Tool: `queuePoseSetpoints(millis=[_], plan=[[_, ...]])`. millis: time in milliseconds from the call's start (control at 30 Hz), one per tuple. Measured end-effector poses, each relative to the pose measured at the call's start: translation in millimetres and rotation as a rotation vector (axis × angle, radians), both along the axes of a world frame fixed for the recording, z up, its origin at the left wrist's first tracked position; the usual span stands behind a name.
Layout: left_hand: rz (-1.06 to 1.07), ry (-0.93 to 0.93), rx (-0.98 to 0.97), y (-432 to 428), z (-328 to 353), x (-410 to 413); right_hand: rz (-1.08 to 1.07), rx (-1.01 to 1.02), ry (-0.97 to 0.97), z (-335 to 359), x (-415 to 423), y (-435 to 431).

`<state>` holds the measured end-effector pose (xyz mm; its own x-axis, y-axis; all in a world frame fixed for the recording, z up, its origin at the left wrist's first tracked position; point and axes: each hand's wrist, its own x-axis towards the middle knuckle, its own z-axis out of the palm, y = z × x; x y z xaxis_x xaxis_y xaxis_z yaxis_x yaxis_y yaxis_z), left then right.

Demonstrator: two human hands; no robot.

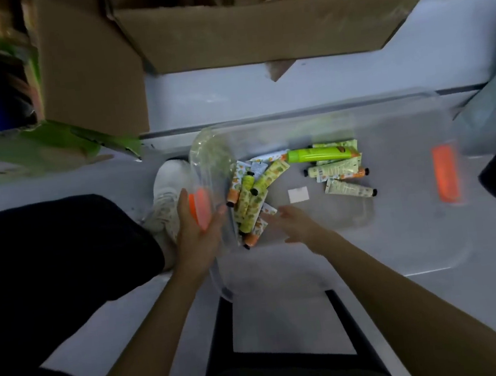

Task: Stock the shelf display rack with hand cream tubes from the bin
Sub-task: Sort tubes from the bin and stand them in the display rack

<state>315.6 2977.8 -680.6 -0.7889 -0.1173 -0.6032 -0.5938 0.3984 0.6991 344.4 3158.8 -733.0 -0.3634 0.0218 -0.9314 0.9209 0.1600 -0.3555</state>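
A clear plastic bin [417,246] with orange latches lies on the grey floor, its left end tipped up. Several green and orange hand cream tubes [249,200] are heaped at its left end, and a few more tubes [334,168] lie further right, among them a bright green one [314,154]. My left hand [198,233] grips the bin's left end at the orange latch [200,207]. My right hand [295,222] reaches inside the bin with fingers spread, just right of the heap, holding nothing. The image is blurred.
A large open cardboard box [253,29] stands beyond the bin, another cardboard box [88,70] to its left. A green-edged carton [50,145] lies at the left. My white shoe [167,194] and dark trouser leg are beside the bin. A black stool frame [291,359] is below.
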Motion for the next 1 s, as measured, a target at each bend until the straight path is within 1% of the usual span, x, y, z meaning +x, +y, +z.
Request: queuePoseSetpoints(millis=[67, 167, 267, 333, 433, 567, 667, 767, 1000], plan=[[0.066, -0.030, 0.029, 0, -1, -2, -0.092, -0.031, -0.019, -10, -2, -7], [0.062, -0.056, 0.099, 0, 2, -2, -0.239, -0.060, -0.056, -23, -1, -13], [0.062, -0.061, 0.121, -1, 2, -1, -0.289, -0.010, -0.072, -37, 3, -17], [0.063, -0.055, 0.143, -2, 0, 0, -0.337, -0.011, -0.060, -46, 3, -19], [0.082, -0.068, 0.180, -3, 1, 1, -0.423, -0.045, -0.016, -56, 0, -25], [0.074, -0.055, 0.206, -3, -1, 1, -0.525, -0.075, -0.037, -75, 5, -31], [0.066, -0.045, 0.206, -4, -1, 2, -0.603, -0.165, -0.062, -73, 1, -30], [0.071, -0.032, 0.211, -3, 0, 2, -0.614, -0.263, -0.027, -70, -7, -37], [0.074, -0.022, 0.230, -3, 0, 2, -0.660, -0.228, 0.028, -74, -8, -56]])
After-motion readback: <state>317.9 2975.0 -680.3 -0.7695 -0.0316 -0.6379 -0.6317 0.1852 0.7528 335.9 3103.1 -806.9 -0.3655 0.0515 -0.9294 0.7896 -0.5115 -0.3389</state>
